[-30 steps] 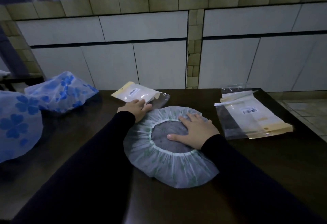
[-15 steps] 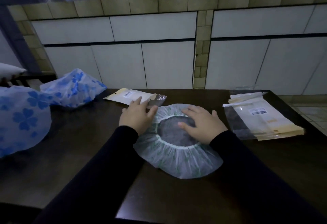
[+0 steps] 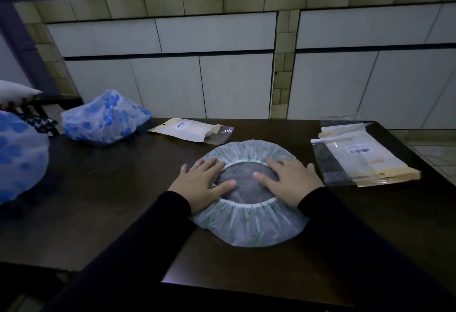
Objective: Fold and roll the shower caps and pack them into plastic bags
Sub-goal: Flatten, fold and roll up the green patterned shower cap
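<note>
With both grips flat and fingers spread, my left hand (image 3: 201,183) and right hand (image 3: 290,182) press the translucent green-speckled shower cap (image 3: 249,223) mid-bench, unfolded, one filled white plastic pouch (image 3: 190,132) lying far left, empty flat bags (image 3: 362,161) waiting right.

Blue-flowered bag (image 3: 17,156): cut off by the left edge.
Shower cap (image 3: 249,225): left and right rim hidden under the hands.
Barcode label (image 3: 360,150): print too small to be read.
</note>
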Demonstrator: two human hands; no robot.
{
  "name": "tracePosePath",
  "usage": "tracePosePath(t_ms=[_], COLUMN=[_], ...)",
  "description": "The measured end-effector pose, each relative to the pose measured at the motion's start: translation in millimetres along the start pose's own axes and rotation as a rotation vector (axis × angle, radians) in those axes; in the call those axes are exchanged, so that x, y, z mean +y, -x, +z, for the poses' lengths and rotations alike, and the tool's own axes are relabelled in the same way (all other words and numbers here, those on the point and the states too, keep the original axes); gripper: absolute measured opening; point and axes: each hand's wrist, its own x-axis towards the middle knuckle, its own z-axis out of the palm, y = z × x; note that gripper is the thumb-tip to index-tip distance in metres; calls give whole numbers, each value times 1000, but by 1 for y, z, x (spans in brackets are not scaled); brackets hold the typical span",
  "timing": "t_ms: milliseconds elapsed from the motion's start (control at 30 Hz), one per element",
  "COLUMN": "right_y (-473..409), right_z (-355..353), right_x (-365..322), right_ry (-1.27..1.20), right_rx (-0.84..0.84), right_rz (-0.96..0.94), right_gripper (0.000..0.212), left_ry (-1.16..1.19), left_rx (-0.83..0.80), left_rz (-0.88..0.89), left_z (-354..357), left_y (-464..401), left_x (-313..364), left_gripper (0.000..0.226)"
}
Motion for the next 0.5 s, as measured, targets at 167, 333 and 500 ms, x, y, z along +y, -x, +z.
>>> tracePosePath(t_ms=[167, 333, 500], right_y=[1, -3, 3], right_z=[8, 13, 5], right_x=[-6, -3, -8], right_ry=[43, 45, 29], right_rx=[-90, -199, 3], right_rz=[-66, -2, -92], right_gripper=[76, 82, 69], left_ry=[1, -30, -21], left_rx=[33, -52, 73], left_rz=[-21, -23, 4], left_z=[2, -1, -5], left_y=[5, 4, 6], left_x=[5, -1, 6], left_gripper=[92, 96, 94])
